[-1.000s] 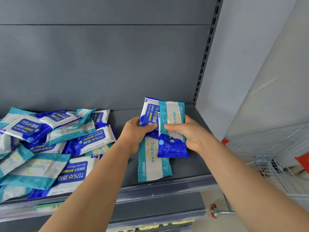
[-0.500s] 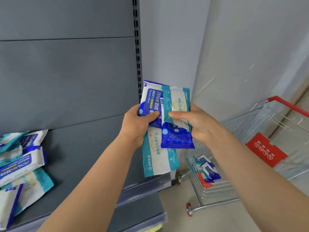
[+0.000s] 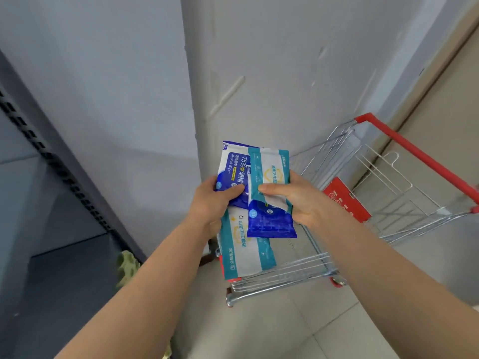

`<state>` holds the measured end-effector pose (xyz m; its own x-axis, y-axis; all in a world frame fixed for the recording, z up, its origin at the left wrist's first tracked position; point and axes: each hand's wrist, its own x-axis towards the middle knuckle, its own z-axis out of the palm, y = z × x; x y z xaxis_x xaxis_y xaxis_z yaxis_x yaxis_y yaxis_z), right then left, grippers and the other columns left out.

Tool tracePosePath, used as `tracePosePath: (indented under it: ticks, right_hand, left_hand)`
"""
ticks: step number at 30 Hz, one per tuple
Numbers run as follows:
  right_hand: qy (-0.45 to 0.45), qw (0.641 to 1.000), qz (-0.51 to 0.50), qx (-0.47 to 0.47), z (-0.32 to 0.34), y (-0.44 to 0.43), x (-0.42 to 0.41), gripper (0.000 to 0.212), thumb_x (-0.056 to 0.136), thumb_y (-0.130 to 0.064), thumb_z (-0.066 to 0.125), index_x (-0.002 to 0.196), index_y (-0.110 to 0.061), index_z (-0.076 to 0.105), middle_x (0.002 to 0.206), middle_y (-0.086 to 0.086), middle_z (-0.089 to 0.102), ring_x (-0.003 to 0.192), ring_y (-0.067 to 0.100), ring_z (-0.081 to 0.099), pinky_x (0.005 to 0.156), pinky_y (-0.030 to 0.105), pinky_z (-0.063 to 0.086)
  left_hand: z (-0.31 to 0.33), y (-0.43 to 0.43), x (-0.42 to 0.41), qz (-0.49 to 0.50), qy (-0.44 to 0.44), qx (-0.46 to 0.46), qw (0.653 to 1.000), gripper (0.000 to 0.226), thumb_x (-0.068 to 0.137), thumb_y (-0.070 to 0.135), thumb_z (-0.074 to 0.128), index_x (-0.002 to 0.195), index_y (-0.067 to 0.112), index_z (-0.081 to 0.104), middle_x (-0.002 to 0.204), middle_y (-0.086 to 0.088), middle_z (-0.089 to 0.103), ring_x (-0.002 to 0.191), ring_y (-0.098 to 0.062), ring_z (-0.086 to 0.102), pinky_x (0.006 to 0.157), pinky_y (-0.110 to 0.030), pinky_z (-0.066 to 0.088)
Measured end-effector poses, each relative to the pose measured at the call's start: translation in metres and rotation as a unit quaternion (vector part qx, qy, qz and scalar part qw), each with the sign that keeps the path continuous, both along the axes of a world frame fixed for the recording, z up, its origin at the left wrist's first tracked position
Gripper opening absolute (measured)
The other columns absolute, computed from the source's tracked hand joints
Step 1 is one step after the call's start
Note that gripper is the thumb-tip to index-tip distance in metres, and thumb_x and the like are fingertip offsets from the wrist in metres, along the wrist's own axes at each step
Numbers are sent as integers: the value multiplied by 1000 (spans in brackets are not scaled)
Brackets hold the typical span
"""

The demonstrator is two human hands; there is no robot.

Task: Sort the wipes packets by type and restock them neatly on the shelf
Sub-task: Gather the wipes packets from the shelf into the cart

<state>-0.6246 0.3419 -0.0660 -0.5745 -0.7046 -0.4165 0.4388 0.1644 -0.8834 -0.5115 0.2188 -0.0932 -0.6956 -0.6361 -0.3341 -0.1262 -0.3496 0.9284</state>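
Left hand (image 3: 212, 202) and right hand (image 3: 300, 199) each clutch wipes packets (image 3: 269, 164), long axes near vertical.

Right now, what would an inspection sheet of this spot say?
Surface: grey shelf, at left.
Job's things: left blue packet, left teal packet, right teal packet, right blue packet; types mixed.
Clutter: green patterned thing by the shelf, unclear.
Hands: left hand and right hand each grip two packets.
Cables: nothing seen.
Surroundings: wire cart, wall, tiled floor.
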Motion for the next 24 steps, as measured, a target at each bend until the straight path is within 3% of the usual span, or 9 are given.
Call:
tracePosePath:
  ticks: [5, 8, 12, 18, 24]
  right_hand:
    - [-44, 998, -2, 39, -69, -12, -70, 37, 82, 4, 66, 115, -10, 57, 97, 8, 73, 81, 22, 72, 66, 38, 60]
    - [-58, 995, 7, 76, -116, -31, -108, 36, 83, 3, 65, 115, -11, 56, 98, 8, 72, 81, 21, 71, 69, 39, 59]
    - [-92, 988, 19, 124, -186, -56, -153, 31, 83, 4, 64, 107, -14, 57, 85, 4, 73, 73, 20, 72, 59, 37, 60]
    - [-132, 976, 56, 164, -298, -81, -196, 42, 81, 7, 64, 118, -10, 57, 104, 11, 72, 86, 24, 71, 66, 38, 59]
    - [-72, 964, 121, 226, -407, -111, -221, 37, 76, 2, 73, 103, -21, 61, 111, 9, 70, 102, 26, 66, 89, 49, 53]
  left_hand:
    - [-69, -14, -72, -9, -50, 46, 998, 36, 86, 20, 70, 117, 15, 53, 104, -5, 72, 84, -21, 72, 72, -39, 59]
    - [-118, -30, -107, 5, -81, 71, 994, 42, 84, 20, 72, 119, 19, 48, 106, -4, 69, 79, -18, 72, 58, -32, 57]
    - [-188, -49, -144, 22, -120, 111, 986, 52, 82, 20, 74, 125, 21, 46, 113, -5, 68, 84, -22, 73, 67, -39, 60]
    - [-289, -69, -174, 48, -165, 139, 975, 46, 86, 13, 70, 125, 21, 47, 105, -2, 68, 75, -16, 70, 49, -26, 54]
    - [-398, -81, -187, 124, -206, 143, 960, 46, 85, 9, 70, 127, 16, 54, 108, -7, 70, 84, -22, 70, 70, -38, 58]
